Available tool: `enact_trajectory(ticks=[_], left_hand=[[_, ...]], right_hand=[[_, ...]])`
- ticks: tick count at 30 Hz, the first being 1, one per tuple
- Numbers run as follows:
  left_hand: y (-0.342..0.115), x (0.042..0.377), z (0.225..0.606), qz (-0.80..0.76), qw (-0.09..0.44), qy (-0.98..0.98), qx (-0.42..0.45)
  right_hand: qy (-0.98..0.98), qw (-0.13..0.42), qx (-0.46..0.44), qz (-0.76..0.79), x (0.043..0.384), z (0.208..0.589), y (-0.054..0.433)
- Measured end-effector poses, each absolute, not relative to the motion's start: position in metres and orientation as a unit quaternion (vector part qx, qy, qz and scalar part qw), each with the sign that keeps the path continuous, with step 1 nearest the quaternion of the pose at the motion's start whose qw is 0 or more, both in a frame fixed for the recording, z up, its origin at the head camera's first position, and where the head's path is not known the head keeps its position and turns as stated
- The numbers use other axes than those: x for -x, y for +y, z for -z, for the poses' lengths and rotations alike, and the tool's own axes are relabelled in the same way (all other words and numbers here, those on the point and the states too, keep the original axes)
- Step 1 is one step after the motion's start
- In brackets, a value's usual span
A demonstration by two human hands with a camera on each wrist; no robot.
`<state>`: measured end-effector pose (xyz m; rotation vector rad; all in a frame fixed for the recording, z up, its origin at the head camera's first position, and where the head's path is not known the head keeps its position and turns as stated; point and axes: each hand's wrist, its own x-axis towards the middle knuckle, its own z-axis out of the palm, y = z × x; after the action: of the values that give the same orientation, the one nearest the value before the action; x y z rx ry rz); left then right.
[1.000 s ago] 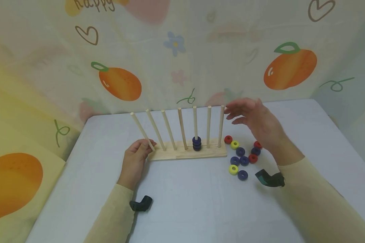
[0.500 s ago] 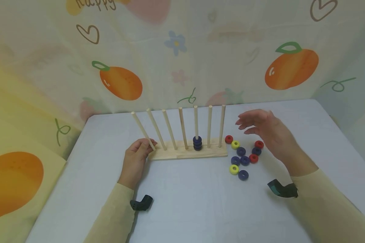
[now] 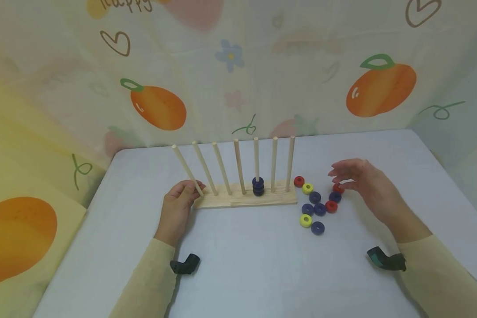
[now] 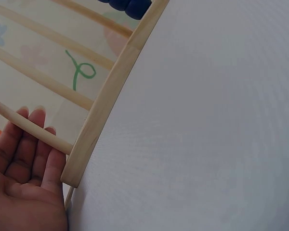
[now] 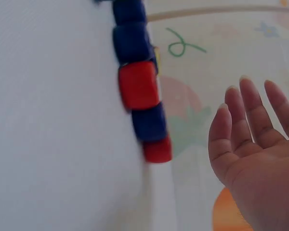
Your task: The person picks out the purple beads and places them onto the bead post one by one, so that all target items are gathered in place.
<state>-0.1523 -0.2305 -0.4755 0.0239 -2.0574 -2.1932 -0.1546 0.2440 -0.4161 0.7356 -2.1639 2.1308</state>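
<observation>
A wooden peg rack [image 3: 222, 202] with several upright pegs stands mid-table. Three dark blue ring beads [image 3: 258, 187] are stacked on its third peg from the right; the other pegs are bare. My left hand [image 3: 176, 211] grips the rack's left end, thumb in front of the outermost peg [image 4: 36, 130] and fingers behind it. To the right of the rack lie loose red, yellow and blue beads [image 3: 319, 209]. Over their far right side hovers my right hand [image 3: 371, 187], fingers relaxed and slightly bent, holding nothing. In the right wrist view, a red bead [image 5: 139, 85] sits among blue ones, apart from the fingers [image 5: 253, 108].
A white cloth covers the table [image 3: 246, 260]. Behind it hangs a printed curtain [image 3: 286, 79] with oranges, hearts and flowers. Each sleeve carries a dark wrist-camera mount [image 3: 186, 264].
My right hand has moved away from the top of the rightmost peg, rightward and down toward the loose beads. The left hand keeps its grip on the rack.
</observation>
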Motion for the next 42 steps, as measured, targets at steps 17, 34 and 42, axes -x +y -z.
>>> enact_trajectory(ticks=[17, 34, 42], left_hand=[[-0.229, 0.152, 0.472, 0.724, 0.069, -0.686, 0.001], [-0.232, 0.151, 0.474, 0.718, 0.069, -0.692, -0.001], [-0.231, 0.152, 0.472, 0.733, 0.073, -0.676, 0.010]], right_hand=[[-0.841, 0.008, -0.137, -0.524, 0.144, 0.457, 0.270], [-0.877, -0.070, -0.097, -0.465, 0.148, 0.463, 0.266], [-0.902, -0.069, -0.081, -0.417, 0.148, 0.463, 0.265]])
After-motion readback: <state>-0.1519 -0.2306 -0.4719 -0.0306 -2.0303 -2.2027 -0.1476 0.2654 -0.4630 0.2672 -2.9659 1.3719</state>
